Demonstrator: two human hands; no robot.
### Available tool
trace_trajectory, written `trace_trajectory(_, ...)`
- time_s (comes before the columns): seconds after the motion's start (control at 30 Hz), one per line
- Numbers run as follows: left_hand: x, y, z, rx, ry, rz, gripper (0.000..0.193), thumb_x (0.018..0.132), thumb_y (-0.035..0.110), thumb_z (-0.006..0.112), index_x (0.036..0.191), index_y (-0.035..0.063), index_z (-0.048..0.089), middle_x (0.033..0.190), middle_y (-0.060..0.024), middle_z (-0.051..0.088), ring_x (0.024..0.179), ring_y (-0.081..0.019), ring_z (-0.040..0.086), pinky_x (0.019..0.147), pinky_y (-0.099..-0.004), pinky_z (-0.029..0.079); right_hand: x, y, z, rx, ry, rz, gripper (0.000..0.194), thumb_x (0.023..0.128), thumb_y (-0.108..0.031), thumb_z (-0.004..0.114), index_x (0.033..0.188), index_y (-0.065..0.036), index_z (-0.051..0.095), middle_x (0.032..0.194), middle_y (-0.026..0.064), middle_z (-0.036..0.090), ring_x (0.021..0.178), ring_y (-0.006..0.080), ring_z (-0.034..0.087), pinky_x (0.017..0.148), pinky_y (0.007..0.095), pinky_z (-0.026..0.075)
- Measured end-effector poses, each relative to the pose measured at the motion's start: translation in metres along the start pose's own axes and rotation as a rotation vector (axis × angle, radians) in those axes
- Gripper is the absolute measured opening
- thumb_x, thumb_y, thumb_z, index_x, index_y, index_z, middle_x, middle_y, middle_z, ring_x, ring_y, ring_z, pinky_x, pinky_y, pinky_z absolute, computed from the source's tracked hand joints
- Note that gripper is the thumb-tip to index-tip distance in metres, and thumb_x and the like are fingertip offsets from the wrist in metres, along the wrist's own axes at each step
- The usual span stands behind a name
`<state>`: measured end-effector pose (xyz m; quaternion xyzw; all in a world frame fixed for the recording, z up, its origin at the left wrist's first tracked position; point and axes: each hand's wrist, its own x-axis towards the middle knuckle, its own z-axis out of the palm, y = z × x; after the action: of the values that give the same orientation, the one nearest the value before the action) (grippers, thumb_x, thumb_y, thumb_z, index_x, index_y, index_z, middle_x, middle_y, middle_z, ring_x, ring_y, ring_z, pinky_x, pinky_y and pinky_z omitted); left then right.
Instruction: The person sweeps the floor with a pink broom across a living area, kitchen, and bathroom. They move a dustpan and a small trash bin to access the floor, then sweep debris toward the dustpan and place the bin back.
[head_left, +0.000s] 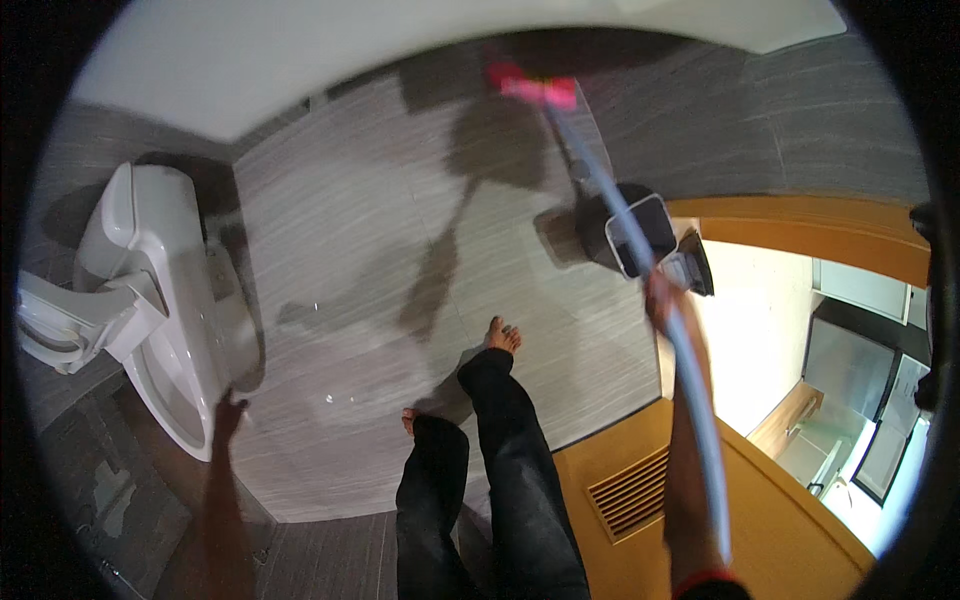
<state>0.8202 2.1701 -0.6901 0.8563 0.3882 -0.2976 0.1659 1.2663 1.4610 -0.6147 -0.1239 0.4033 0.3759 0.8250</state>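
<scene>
My right hand is closed around the long light-blue handle of a cleaning tool. Its pink head, blurred, is at the top of the view near the base of the wall; whether it is a brush or a squeegee I cannot tell. Beside the front rim of a white toilet is my left hand, fingers apart and holding nothing. The toilet's seat and lid stand raised. Bare feet and dark trousers show on the grey tiled floor.
A dark bin with a pale rim stands by the doorway, with a dark and clear object beside it. An orange-brown door with a louvred vent is at the lower right. Small shiny spots lie on the floor. Another lit room shows beyond the doorway.
</scene>
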Motion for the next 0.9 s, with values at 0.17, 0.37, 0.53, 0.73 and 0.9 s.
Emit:
trace_trajectory(0.17,-0.060,0.194,0.059,-0.984,-0.067,0.370,0.018,0.085,0.013,0.053,0.095,0.0015,0.063,0.087,-0.0058,0.064,0.077,-0.0130,0.060,0.065,-0.0258,0.046,-0.219,0.129,-0.027,0.045,0.363,-0.081,0.031,0.090,-0.022,0.046,0.117,-0.006,0.043,0.066,0.0007,0.051,0.040,0.0071,0.045,0.031,0.0164,0.038)
trace_trajectory(0.37,-0.109,0.478,0.027,-1.023,-0.247,0.491,0.018,0.087,0.013,0.049,0.092,0.0003,0.061,0.064,-0.0017,0.054,0.058,-0.0088,0.050,0.055,-0.0221,0.040,-0.318,0.131,0.058,-0.645,0.516,0.071,0.065,0.079,-0.001,0.056,0.137,-0.003,0.029,0.067,0.0024,0.048,0.043,0.0093,0.040,0.040,0.0229,0.032)
trace_trajectory(0.53,-0.112,0.641,0.028,-0.622,-0.409,0.931,0.014,0.085,0.007,0.051,0.094,0.0025,0.061,0.069,-0.0059,0.057,0.056,-0.0132,0.053,0.054,-0.0261,0.043,-0.288,0.109,0.023,-0.671,0.401,0.082,0.060,0.081,0.001,0.056,0.136,0.000,0.030,0.067,0.0020,0.047,0.045,0.0086,0.041,0.042,0.0232,0.035)
trace_trajectory(0.73,-0.108,0.753,0.061,-0.123,-0.137,1.168,0.016,0.081,0.015,0.057,0.095,0.0067,0.060,0.080,-0.0080,0.063,0.078,-0.0209,0.061,0.070,-0.0363,0.046,-0.267,0.099,0.000,-0.746,0.378,0.045,0.058,0.080,0.005,0.057,0.133,0.001,0.035,0.063,0.0050,0.055,0.044,0.0090,0.045,0.042,0.0241,0.038)
trace_trajectory(0.9,-0.104,0.771,0.069,-0.088,0.083,1.075,0.021,0.082,0.027,0.057,0.096,0.0126,0.061,0.121,-0.0121,0.052,0.125,-0.0311,0.035,0.098,-0.0526,0.026,-0.158,0.027,0.009,-0.868,0.129,-0.299,0.062,0.079,0.001,0.059,0.135,0.000,0.033,0.056,0.0023,0.050,0.040,0.0083,0.046,0.038,0.0241,0.037)
